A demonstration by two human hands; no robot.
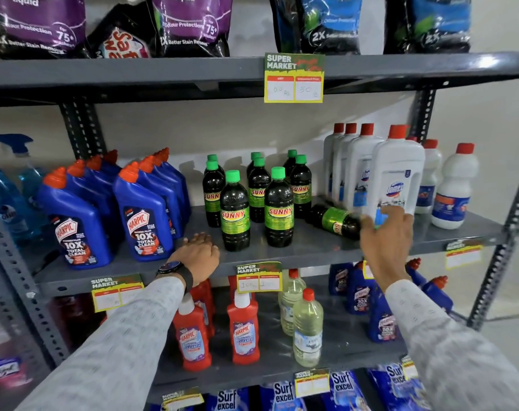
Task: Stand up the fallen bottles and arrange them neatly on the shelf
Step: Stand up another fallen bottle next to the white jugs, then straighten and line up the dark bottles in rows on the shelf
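Sleeves (pixel 127 336) before grey shelf (pixel 311 250), seemingly stocked.

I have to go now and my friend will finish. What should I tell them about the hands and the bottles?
Left hand: empty, resting flat on the front edge of the middle shelf, beside the standing Sunny bottles.
Right hand: open, reaching in at the fallen Sunny bottle and the front white Domex bottle; no firm grip visible yet.
Done: the other Sunny bottles on the middle shelf stand upright in loose rows.
Left: one Sunny bottle lies on its side in front of the white bottles. Stand it up, put it with the other green-capped ones, then straighten the rows.
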